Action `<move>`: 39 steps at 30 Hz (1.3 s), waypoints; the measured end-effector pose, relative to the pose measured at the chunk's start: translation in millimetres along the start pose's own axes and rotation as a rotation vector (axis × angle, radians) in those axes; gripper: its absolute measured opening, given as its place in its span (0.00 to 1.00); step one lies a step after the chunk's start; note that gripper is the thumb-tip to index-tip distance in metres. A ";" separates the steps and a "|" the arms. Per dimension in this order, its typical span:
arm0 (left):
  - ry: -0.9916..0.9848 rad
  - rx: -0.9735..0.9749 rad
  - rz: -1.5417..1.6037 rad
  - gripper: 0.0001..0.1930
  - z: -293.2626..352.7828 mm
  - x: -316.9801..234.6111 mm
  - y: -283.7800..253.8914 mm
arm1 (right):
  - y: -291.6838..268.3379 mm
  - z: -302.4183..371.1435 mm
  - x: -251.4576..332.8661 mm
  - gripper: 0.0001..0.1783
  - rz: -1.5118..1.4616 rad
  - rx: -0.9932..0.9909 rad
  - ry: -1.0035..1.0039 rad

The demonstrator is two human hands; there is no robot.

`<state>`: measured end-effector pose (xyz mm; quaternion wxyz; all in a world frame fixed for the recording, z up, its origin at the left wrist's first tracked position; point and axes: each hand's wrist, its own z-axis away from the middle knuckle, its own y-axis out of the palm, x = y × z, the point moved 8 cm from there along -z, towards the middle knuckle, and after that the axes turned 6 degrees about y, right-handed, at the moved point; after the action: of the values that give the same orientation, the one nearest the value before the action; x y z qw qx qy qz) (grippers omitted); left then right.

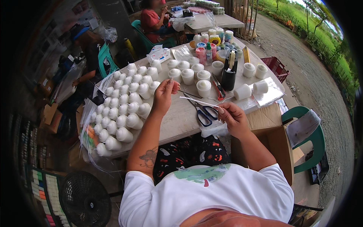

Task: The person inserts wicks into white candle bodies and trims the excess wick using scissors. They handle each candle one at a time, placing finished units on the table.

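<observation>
My right hand [231, 118] pinches one end of a thin white stick, perhaps a stiff wick [198, 101]. Its free end points left above the table. My left hand [166, 94] is closed, thumb against fingers; whether something small is in it is hidden. To its left stand rows of small white tapered cups with domed tops [123, 110], and more white cups [187, 75] stand beyond it. Below the stick lie blue-handled scissors [204, 118]. Near the table's middle are a red utility knife [219, 90] and a black tape dispenser [229, 72].
Two white cups [242, 92] lie tipped on plastic sheets at the right. Decorated candles [214, 41] and a spray bottle [208, 53] stand at the back. An open cardboard box [278, 142] and green chair [314, 149] are right; a black fan [86, 198] lower left. Two people sit beyond.
</observation>
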<state>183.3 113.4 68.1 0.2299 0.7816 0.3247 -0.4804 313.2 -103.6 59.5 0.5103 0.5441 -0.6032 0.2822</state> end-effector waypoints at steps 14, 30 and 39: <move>-0.103 0.164 -0.840 0.39 -31.5 105.6 76.9 | -66.4 16.6 66.3 0.08 0.094 -0.330 -0.164; 0.451 -0.040 -0.793 0.39 87.0 -77.8 35.7 | 37.7 25.6 95.7 0.11 0.904 -0.142 -0.507; 0.132 -0.123 -0.740 0.35 113.0 -8.8 -7.5 | 37.7 25.0 74.8 0.11 0.908 -0.118 -0.420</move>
<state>107.0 40.2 26.7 0.0657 0.6254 0.6273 -0.4593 278.3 -144.1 128.7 0.2335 0.2422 -0.8836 0.3257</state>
